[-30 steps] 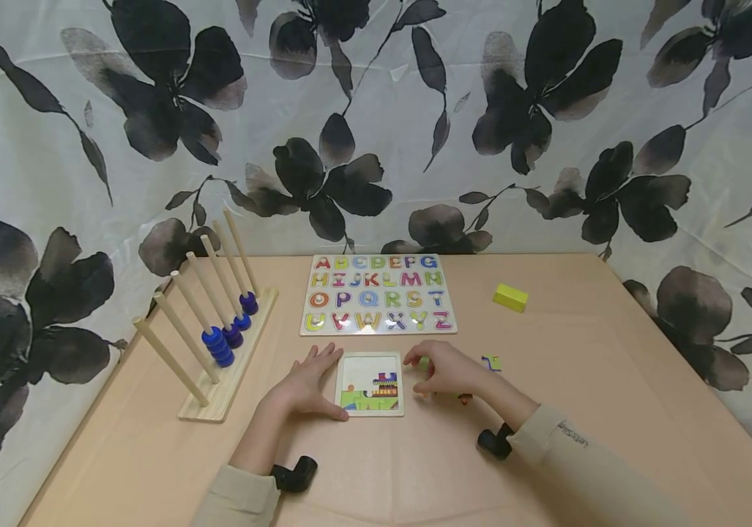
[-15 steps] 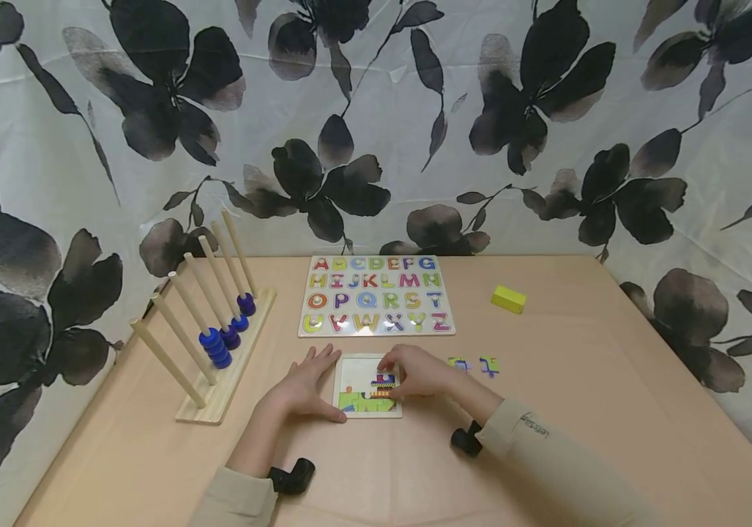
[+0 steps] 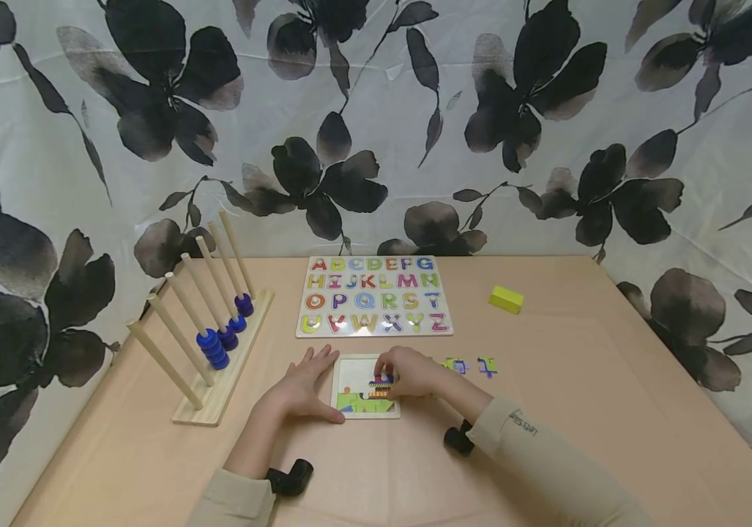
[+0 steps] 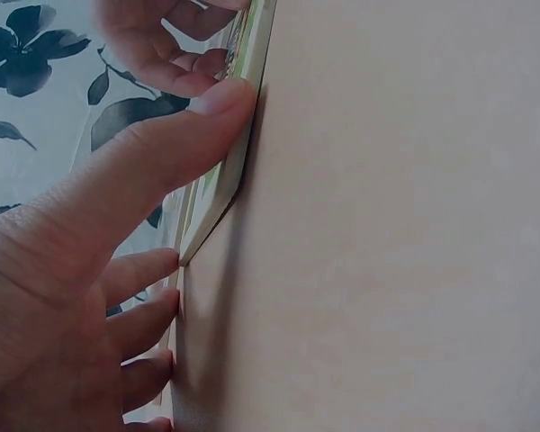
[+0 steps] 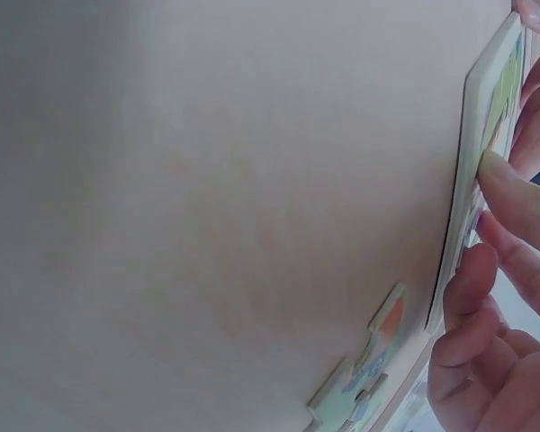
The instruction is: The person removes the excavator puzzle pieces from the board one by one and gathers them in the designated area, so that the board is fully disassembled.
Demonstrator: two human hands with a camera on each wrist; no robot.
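Note:
A small square jigsaw tray point(image 3: 353, 374) with a pale frame lies flat on the table. Green and train-coloured pieces fill its lower and right parts; white backing shows at the upper left. My left hand point(image 3: 303, 386) rests spread at its left side, thumb on the near-left corner, as the left wrist view also shows. My right hand point(image 3: 413, 371) covers the tray's right side. In the right wrist view its thumb point(image 5: 522, 193) and index finger come down on the picture surface, pinching a puzzle piece that is mostly hidden by the fingers.
Loose puzzle pieces point(image 3: 488, 367) lie right of the tray, some behind the right forearm. Behind the tray is an alphabet board point(image 3: 374, 328). At the left stands a wooden peg rack point(image 3: 247, 351) with blue beads, and a yellow block point(image 3: 506, 299) sits back right.
My right hand has moved left from the loose pieces onto the tray's right side and shifted only slightly there since. The left hand stays at the tray's left edge.

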